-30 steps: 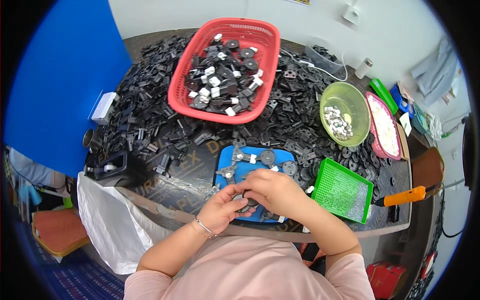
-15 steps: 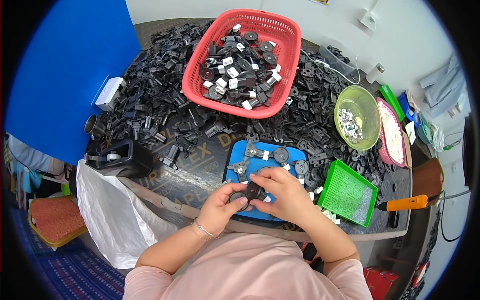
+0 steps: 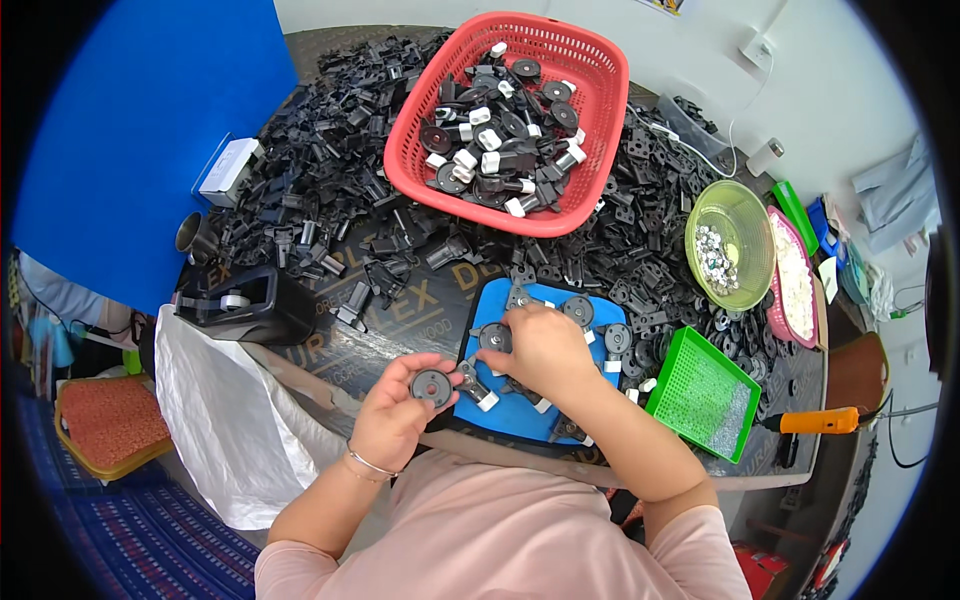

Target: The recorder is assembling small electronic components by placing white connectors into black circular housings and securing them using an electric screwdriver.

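Note:
My left hand (image 3: 393, 412) is at the near left edge of the blue mat (image 3: 490, 304), closed on a black round disc (image 3: 431, 388) with a hole in its middle. Over the mat, my right hand (image 3: 550, 350) pinches another black wheel-like disc (image 3: 495, 338) by its edge, above or against a part lying there. Between my hands lies a black bracket with a white end (image 3: 478, 388). Further black discs, one of them at the mat's far side (image 3: 577, 310), and brackets lie about; my right hand and forearm hide some of them.
A red basket (image 3: 400, 165) of black-and-white assemblies stands on heaped black parts (image 3: 300, 160). To the right are a green tray (image 3: 680, 385), a yellow-green bowl of small metal pieces (image 3: 760, 250) and an orange-handled tool (image 3: 820, 421). A tape dispenser (image 3: 270, 310) stands left.
My hands, together over the mat before, have come apart. The left has drawn leftward with a disc; the right has moved forward to a disc over the mat. The view has shifted slightly.

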A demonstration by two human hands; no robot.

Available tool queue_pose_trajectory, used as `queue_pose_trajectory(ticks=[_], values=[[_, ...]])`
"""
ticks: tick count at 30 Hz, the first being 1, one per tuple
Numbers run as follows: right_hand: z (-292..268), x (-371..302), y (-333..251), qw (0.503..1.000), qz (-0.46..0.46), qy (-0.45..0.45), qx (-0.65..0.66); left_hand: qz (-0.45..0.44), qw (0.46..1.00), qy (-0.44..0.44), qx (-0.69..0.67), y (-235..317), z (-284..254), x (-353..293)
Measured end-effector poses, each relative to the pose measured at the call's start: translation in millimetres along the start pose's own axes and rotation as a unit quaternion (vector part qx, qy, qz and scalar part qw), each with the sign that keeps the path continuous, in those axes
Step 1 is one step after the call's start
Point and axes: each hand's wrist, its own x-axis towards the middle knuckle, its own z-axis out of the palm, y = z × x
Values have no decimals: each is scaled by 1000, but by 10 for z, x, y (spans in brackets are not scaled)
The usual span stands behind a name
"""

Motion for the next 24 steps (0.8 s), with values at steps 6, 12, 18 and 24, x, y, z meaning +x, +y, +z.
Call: queue_pose_trajectory(ticks=[6, 12, 18, 24], values=[[-11, -10, -29, 999, 3, 29, -25, 10, 1000, -3, 0, 36, -6, 33], [-101, -53, -97, 999, 0, 29, -23, 20, 1000, -1, -1, 38, -22, 34], [-62, -37, 3, 999, -22, 2, 24, 23, 1000, -2, -4, 21, -53, 39], [-57, -28, 6, 1000, -16, -16, 1, 34, 999, 0, 1, -1, -87, 46]])
